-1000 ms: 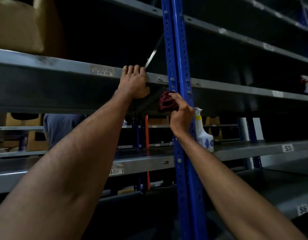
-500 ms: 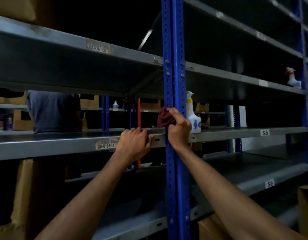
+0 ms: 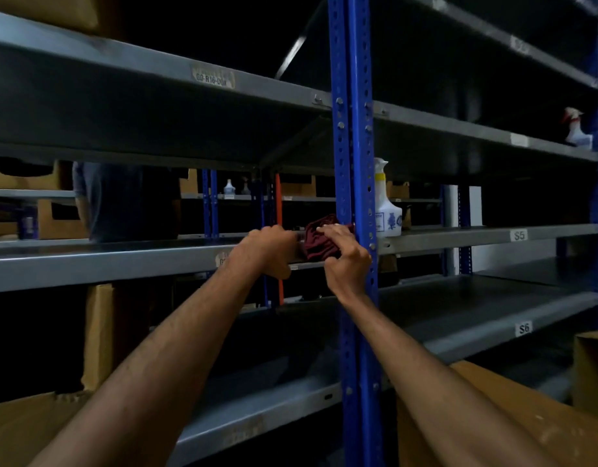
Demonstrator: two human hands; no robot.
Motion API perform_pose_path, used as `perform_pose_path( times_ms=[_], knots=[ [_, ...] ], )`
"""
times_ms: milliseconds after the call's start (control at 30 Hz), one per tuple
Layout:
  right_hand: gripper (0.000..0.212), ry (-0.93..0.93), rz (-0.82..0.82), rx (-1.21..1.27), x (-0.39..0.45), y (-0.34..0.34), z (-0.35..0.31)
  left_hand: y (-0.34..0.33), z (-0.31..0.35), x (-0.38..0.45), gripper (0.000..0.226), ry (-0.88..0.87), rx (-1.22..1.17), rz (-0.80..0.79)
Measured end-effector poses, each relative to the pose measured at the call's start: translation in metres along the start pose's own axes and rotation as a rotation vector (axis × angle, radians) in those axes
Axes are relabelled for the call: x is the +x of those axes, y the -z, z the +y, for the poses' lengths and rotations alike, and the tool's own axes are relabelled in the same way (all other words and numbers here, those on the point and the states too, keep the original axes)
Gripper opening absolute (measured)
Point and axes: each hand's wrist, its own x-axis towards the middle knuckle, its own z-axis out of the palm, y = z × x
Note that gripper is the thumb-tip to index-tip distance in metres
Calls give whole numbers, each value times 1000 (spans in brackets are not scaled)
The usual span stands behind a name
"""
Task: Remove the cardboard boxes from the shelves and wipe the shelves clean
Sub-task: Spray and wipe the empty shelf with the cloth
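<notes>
Left hand (image 3: pixel 269 251) curls over the front edge of the middle shelf (image 3: pixel 122 264), gripping it. Right hand (image 3: pixel 344 256) pinches a maroon cloth (image 3: pixel 319 242) against that edge beside the blue upright (image 3: pixel 354 163). Cardboard boxes (image 3: pixel 492 416) sit lower down; spray bottle (image 3: pixel 386 207) stands behind the upright.

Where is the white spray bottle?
The white spray bottle stands on the S5 shelf, just right of the blue post, near the right hand.

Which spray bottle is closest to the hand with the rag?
The white bottle with the yellow collar, standing on the S5 shelf just behind the blue post, beside the right hand. The others stand far off.
</notes>
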Motion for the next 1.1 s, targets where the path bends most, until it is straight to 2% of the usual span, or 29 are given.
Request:
perform_pose_path(
  times_ms=[100,167,267,300,333,400,433,467,533,633,733,800,867,967,1033,1100],
  knots=[
    [74,47,-94,-3,-31,-2,-18,-5,-15,-18,47,52,106,150],
    [76,182,-186,16,-41,-3,-21,-12,-16,-22,41,48,70,235],
    [79,343,-232,-45,-24,10,1,-11,-14,-23,42,48,55,242],
    [79,312,-215,-63,-18,15,12,-10,-14,-23,42,51,54,220],
    [79,205,-179,-48,-15,20,18,-10,-15,-23,44,53,54,204],
    [76,-29,-95,12,-19,16,5,-11,-15,-24,45,64,49,189],
    [75,-76,-87,27,-24,8,-11,-11,-15,-24,43,64,40,195],
    [74,-65,-108,18,-31,0,-26,-12,-15,-24,39,58,34,212],
    [75,95,-166,-9,-42,-7,-35,-11,-15,-24,34,43,28,234],
    [77,236,-247,-46,-23,10,-9,-5,-19,-24,46,29,10,130],
    [77,53,-178,4,-10,21,9,6,-35,-34,71,39,-40,-15],
    [77,-51,-119,27,-18,11,-7,11,-58,-52,72,83,24,-46],
    [77,-24,-112,26,-31,-4,-26,8,-79,-73,63,164,125,12],
    [81,198,-216,28,-37,-8,-28,-2,-88,-89,55,237,167,138],
    [85,288,-254,16,-22,1,-7,-3,-85,-89,51,224,148,155],
    [87,183,-197,69,-14,11,9,-2,-83,-87,47,211,129,158]
  ],
)
